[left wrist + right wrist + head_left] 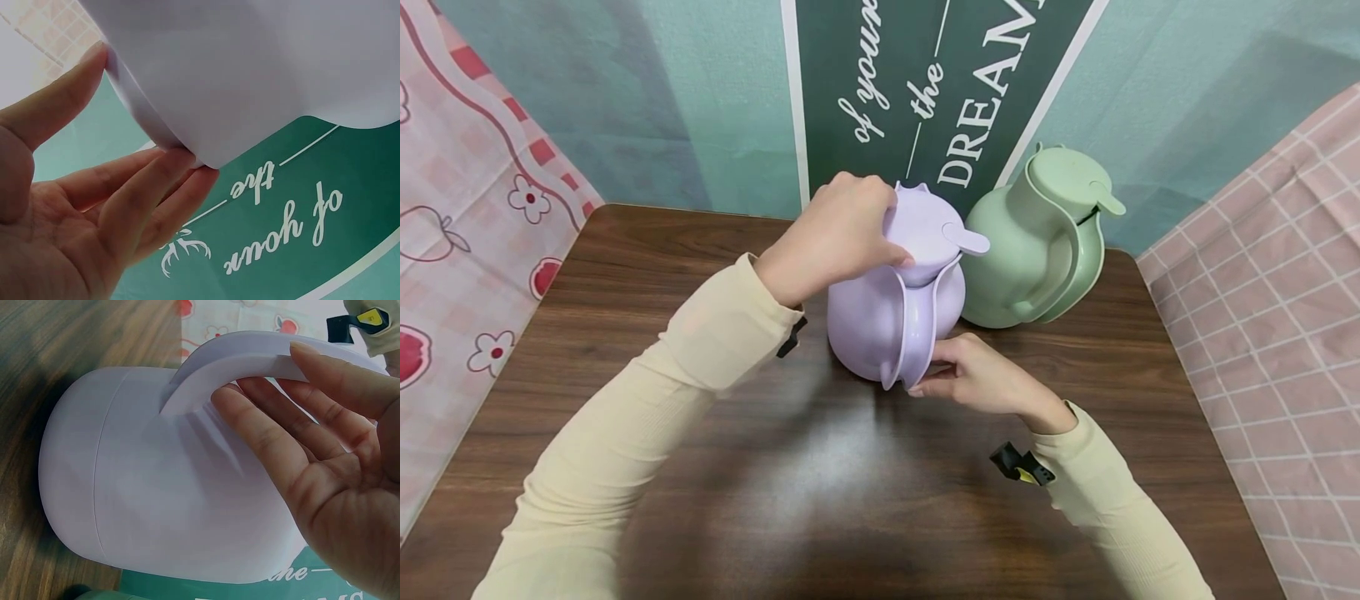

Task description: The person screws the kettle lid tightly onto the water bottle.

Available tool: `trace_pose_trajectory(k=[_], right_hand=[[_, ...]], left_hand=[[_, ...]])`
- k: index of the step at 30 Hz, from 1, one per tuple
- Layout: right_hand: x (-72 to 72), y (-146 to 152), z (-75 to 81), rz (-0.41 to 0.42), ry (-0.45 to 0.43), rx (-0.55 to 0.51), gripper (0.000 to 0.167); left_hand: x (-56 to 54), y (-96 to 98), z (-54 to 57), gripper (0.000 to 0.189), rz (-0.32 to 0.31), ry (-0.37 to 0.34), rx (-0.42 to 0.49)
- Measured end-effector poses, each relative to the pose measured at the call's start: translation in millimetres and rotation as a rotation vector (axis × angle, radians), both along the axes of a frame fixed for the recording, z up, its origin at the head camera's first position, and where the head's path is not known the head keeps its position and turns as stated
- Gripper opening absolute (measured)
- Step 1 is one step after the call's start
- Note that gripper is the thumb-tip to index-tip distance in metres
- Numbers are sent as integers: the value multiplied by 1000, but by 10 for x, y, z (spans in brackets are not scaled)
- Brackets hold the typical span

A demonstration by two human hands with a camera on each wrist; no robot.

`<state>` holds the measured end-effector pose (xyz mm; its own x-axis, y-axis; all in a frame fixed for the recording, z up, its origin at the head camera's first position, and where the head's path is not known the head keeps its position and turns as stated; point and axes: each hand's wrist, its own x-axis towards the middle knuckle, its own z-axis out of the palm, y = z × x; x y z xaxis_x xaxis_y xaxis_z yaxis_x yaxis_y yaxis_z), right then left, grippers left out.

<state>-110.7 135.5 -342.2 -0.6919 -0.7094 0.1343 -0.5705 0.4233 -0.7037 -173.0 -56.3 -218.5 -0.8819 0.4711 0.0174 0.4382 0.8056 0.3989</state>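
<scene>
A lilac thermos jug [868, 325] with a round lid [922, 229] and a lever on top stands on the wooden table, its handle [917, 333] turned toward me. My left hand [842, 233] holds the lid's edge from the left, thumb in front and fingers behind; the left wrist view shows the fingertips [181, 156] against the lid's rim. Low on the handle, my right hand [981, 375] pinches it between thumb and fingers. In the right wrist view those fingers [256, 419] reach inside the handle, beside the jug's smooth body [187, 487].
Close behind on the right stands a green thermos jug [1000, 242] of the same shape. A dark green panel with white lettering [925, 92] hangs at the back. Patterned cloth [490, 250] borders the left, pink checked cloth [1270, 333] the right.
</scene>
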Motion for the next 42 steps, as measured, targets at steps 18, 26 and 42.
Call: trace_pose_trajectory(k=[18, 26, 42], right_hand=[[-2, -4, 25, 7, 2, -5, 12], [-9, -13, 39, 11, 9, 1, 12], [-13, -3, 50, 3, -3, 18, 12]], left_hand=[[-120, -69, -19, 31, -81, -29, -1], [-169, -90, 3, 47, -116, -48, -16], [-223, -112, 31, 40, -175, -66, -31]])
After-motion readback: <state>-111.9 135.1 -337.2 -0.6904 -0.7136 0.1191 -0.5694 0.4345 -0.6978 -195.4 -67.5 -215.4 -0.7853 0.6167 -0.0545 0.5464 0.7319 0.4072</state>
